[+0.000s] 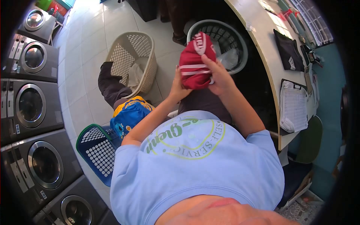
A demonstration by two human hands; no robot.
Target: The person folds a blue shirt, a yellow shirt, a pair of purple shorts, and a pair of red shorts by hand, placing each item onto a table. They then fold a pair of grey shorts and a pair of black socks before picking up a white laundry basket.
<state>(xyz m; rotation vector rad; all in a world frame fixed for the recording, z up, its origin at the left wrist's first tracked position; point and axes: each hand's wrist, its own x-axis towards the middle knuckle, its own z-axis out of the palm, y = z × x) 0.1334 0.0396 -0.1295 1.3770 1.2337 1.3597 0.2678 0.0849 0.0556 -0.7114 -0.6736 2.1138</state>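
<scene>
Centre of frame, slightly above: both hands hold a bunched red garment with white stripes (pixel 195 62). Left hand (pixel 179 87) cups it from below-left, fingers hidden behind the cloth, so I cannot tell their set. Right hand (pixel 217 75) grips its right side, fingers curled and pressed into the fabric. A grey round laundry basket (pixel 240 45) sits just behind; a beige basket (pixel 148 60) stands to the left.

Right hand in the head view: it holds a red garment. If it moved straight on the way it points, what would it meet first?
The right hand points up-frame, away from the body. Past the red garment it grips, the round grey basket lies in that line, likely first, though depth is unclear.
</scene>
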